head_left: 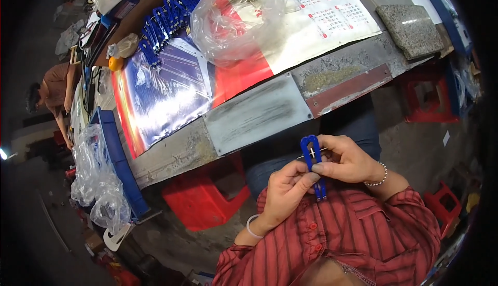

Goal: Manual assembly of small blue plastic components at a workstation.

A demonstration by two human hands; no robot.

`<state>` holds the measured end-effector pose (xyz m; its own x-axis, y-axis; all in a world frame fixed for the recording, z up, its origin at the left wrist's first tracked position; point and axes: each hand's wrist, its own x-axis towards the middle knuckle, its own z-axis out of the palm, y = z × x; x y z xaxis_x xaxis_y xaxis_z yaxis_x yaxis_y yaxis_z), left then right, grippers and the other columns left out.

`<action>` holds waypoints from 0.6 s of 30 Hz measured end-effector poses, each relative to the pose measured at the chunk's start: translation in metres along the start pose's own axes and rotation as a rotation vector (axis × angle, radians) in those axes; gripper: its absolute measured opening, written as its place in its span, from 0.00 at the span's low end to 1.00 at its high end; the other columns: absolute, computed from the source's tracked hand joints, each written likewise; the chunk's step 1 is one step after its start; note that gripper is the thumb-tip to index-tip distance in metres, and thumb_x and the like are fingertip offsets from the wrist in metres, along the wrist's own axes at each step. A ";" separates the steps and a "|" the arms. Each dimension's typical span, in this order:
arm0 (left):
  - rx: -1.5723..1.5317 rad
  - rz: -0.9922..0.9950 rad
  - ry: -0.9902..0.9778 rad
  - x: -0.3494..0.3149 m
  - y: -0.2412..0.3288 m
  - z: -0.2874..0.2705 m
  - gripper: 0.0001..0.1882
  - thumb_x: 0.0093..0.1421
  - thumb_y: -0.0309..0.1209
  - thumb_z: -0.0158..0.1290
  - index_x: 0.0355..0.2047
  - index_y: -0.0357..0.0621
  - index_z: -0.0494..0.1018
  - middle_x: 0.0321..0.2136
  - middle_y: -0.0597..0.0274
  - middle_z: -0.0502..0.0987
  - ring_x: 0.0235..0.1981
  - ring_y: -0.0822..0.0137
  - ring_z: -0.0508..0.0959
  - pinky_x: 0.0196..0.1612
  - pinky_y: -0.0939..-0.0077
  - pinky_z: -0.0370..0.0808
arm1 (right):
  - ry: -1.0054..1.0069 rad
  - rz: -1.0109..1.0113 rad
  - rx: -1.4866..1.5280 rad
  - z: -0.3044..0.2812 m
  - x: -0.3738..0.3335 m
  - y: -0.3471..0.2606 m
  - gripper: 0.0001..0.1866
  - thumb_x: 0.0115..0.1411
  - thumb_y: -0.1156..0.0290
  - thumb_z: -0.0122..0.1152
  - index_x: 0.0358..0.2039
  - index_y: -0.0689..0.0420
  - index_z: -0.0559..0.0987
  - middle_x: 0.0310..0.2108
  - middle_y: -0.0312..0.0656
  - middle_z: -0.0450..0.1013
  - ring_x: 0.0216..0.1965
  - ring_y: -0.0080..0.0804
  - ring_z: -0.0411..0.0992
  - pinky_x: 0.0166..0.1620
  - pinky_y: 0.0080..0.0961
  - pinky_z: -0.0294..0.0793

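Note:
In front of my chest, off the table's near edge, both hands hold one long blue plastic clip-like piece (304, 147) with a looped top and two narrow lower ends. A small shiny metal part sits inside its loop, and a thin metal pin seems to cross it. My left hand (284, 190) pinches the piece from the left, thumb against its middle. From the right, my right hand (346, 161) presses its thumb on the same spot, fingers curled behind. On the table lies a row of similar blue pieces (168, 19), beside a clear plastic bag (207, 45) with small metal bits inside.
A printed calendar sheet (290, 52) covers much of the worktable. A scuffed metal plate (259, 115) lies at its near edge, a stone slab (410, 29) far right. A blue crate (116, 156) stands left, red stools (207, 203) below. Another person (56, 86) bends at far left.

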<state>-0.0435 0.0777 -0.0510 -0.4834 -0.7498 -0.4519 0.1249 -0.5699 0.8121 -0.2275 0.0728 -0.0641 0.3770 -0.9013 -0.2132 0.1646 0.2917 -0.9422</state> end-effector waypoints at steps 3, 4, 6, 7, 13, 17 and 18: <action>-0.041 -0.001 0.014 0.003 -0.003 0.000 0.04 0.60 0.24 0.52 0.33 0.35 0.69 0.25 0.67 0.74 0.26 0.82 0.72 0.30 0.89 0.70 | 0.057 0.038 0.154 0.004 -0.002 -0.002 0.13 0.55 0.72 0.59 0.39 0.64 0.71 0.26 0.31 0.65 0.26 0.11 0.60 0.27 0.11 0.62; -0.033 0.034 0.016 0.004 -0.003 0.000 0.04 0.59 0.24 0.52 0.32 0.36 0.69 0.25 0.67 0.74 0.26 0.83 0.71 0.31 0.89 0.70 | 0.058 -0.025 0.057 0.002 -0.002 0.002 0.14 0.55 0.72 0.59 0.39 0.65 0.71 0.28 0.32 0.66 0.27 0.12 0.62 0.27 0.12 0.62; -0.021 0.064 0.016 0.004 -0.003 0.001 0.05 0.59 0.23 0.53 0.32 0.36 0.68 0.26 0.68 0.74 0.27 0.83 0.71 0.31 0.89 0.69 | 0.012 -0.048 -0.130 -0.005 -0.006 0.002 0.15 0.56 0.77 0.57 0.45 0.64 0.70 0.33 0.33 0.68 0.34 0.15 0.66 0.36 0.12 0.67; -0.046 0.076 0.049 0.005 -0.003 0.001 0.04 0.59 0.23 0.53 0.32 0.36 0.68 0.26 0.68 0.73 0.27 0.83 0.71 0.32 0.90 0.69 | 0.017 -0.049 -0.126 -0.004 -0.006 -0.003 0.15 0.56 0.77 0.57 0.45 0.64 0.70 0.33 0.33 0.68 0.34 0.15 0.66 0.36 0.12 0.67; -0.064 0.054 0.058 0.007 -0.001 0.000 0.04 0.59 0.22 0.52 0.32 0.36 0.68 0.28 0.68 0.73 0.29 0.83 0.70 0.33 0.90 0.68 | 0.073 0.002 -0.163 0.000 -0.007 -0.010 0.09 0.57 0.72 0.55 0.34 0.64 0.71 0.21 0.39 0.70 0.22 0.17 0.67 0.25 0.19 0.66; -0.084 0.040 0.106 0.008 0.001 0.002 0.03 0.59 0.21 0.51 0.33 0.36 0.68 0.30 0.67 0.72 0.28 0.81 0.71 0.33 0.90 0.68 | 0.093 -0.091 -0.277 0.000 -0.007 -0.013 0.09 0.58 0.72 0.54 0.35 0.64 0.70 0.23 0.45 0.71 0.23 0.32 0.71 0.27 0.26 0.69; -0.081 0.042 0.107 0.010 0.006 0.006 0.03 0.59 0.21 0.51 0.33 0.36 0.68 0.30 0.67 0.72 0.28 0.81 0.71 0.33 0.90 0.68 | 0.120 -0.130 -0.351 0.001 -0.007 -0.013 0.09 0.58 0.72 0.54 0.35 0.64 0.70 0.24 0.47 0.71 0.25 0.39 0.73 0.28 0.29 0.70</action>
<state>-0.0528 0.0695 -0.0485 -0.3819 -0.8024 -0.4585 0.2146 -0.5595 0.8005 -0.2309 0.0756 -0.0501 0.2606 -0.9607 -0.0955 -0.1252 0.0644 -0.9900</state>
